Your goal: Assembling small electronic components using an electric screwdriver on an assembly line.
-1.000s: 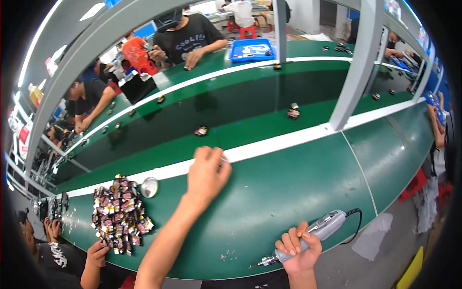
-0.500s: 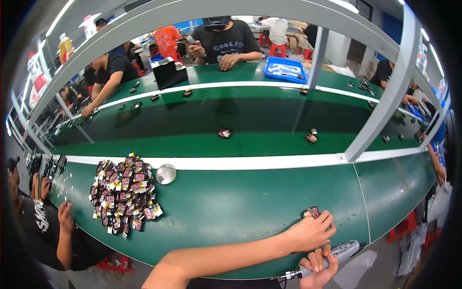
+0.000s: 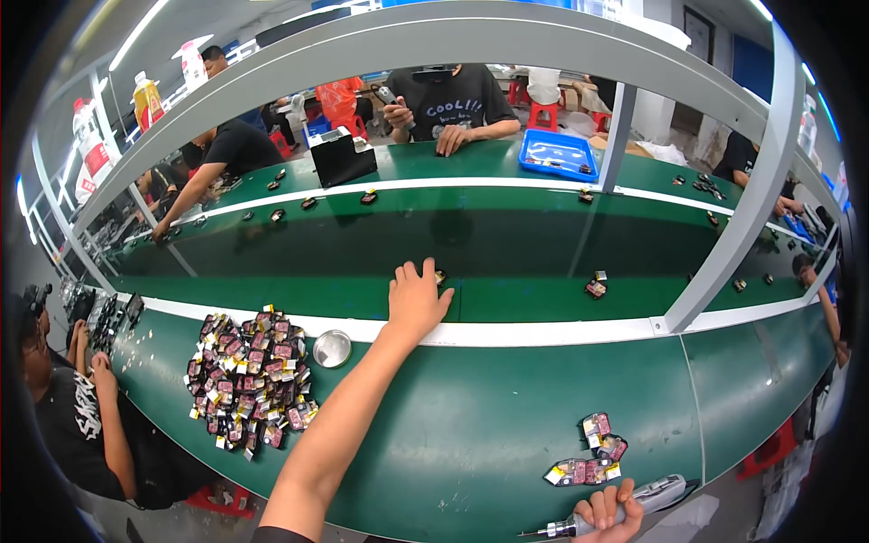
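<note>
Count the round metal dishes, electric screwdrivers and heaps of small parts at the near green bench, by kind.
1 round metal dish
1 electric screwdriver
2 heaps of small parts: large heap, small heap
Total: 4

A green workbench [image 3: 471, 425] carries a heap of small packets [image 3: 246, 378], a round metal dish [image 3: 331, 347] just beside it, and a few more packets [image 3: 590, 452] (near the front edge).
</note>
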Tool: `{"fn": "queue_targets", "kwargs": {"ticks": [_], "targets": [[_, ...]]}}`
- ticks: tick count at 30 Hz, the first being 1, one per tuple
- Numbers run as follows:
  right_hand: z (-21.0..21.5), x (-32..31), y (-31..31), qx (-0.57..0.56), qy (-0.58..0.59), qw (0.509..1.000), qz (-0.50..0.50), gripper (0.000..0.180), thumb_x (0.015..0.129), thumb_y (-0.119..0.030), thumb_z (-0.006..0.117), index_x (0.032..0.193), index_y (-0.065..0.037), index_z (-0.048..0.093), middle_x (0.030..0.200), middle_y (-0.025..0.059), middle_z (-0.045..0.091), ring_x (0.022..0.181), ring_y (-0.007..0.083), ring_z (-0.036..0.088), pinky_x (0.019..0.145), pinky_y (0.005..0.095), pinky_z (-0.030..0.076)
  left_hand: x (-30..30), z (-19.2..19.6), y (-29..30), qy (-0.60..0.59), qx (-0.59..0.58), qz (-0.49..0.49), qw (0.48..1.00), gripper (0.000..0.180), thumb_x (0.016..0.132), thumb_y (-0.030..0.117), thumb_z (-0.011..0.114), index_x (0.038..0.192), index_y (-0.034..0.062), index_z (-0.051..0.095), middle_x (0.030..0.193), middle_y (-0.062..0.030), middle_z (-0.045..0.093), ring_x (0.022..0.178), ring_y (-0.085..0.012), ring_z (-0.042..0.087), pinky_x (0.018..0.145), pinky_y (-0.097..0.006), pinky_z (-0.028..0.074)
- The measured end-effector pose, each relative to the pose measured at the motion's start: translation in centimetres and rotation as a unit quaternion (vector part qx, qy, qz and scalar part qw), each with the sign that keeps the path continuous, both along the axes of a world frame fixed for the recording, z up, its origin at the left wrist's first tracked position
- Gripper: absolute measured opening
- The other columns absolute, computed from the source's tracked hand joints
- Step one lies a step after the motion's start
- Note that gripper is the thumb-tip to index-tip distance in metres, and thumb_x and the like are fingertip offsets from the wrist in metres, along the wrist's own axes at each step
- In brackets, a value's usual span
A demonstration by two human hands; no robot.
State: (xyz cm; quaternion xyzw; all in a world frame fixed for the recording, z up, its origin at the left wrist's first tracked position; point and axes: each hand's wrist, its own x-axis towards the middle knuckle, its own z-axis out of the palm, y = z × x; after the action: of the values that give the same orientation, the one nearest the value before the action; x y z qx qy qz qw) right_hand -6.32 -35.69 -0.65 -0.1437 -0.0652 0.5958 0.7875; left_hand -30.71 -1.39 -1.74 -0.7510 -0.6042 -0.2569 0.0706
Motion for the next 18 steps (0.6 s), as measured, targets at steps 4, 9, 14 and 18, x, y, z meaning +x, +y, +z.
{"fn": "queue_targets", "kwargs": {"ticks": [4,9,14,18], "targets": [[0.0,-0.2,0.0,-0.008,0.004,1.000,-0.004,0.010,0.086,-0.012,0.056,0.086,-0.007,0.047,0.062,-0.0005,0.034,0.054,0.0107,0.034,0.057,0.0266,0.031,-0.6,-1.4,2.2,-0.018,0.011,-0.039,0.999,0.037,0.080,0.018,0.068,0.108,-0.0009,0.054,0.103,-0.0230,0.054,0.100,-0.0395,0.049,0.085,-0.046,0.044],[0.3,-0.5,0.5,-0.001,0.003,1.000,0.003,0.009,0.087,-0.010,0.054,0.085,-0.007,0.046,0.062,-0.0005,0.035,0.054,0.0098,0.034,0.057,0.0259,0.031,-2.4,0.1,1.8,-0.030,0.000,-0.104,0.994,0.022,0.084,0.011,0.061,0.102,-0.0003,0.055,0.103,-0.0185,0.057,0.097,-0.0370,0.052,0.086,-0.043,0.044],[0.4,-0.4,0.1,-0.009,0.019,1.000,0.004,0.011,0.088,-0.010,0.053,0.082,-0.007,0.043,0.061,-0.0014,0.036,0.055,0.0093,0.037,0.057,0.0243,0.033,-3.7,2.7,-11.7,-0.087,-0.051,-0.324,0.941,0.032,0.078,0.007,0.068,0.105,-0.0015,0.055,0.106,-0.0167,0.056,0.097,-0.0342,0.054,0.085,-0.041,0.046],[0.0,-3.0,-0.3,-0.028,0.057,0.998,0.001,0.012,0.089,-0.017,0.046,0.083,-0.010,0.040,0.054,0.0009,0.037,0.048,0.0100,0.041,0.052,0.0268,0.035,-7.9,2.2,-23.3,-0.076,-0.134,-0.327,0.932,0.045,0.072,0.006,0.073,0.114,-0.0019,0.056,0.115,-0.0147,0.058,0.100,-0.0320,0.055,0.084,-0.040,0.048]]}}
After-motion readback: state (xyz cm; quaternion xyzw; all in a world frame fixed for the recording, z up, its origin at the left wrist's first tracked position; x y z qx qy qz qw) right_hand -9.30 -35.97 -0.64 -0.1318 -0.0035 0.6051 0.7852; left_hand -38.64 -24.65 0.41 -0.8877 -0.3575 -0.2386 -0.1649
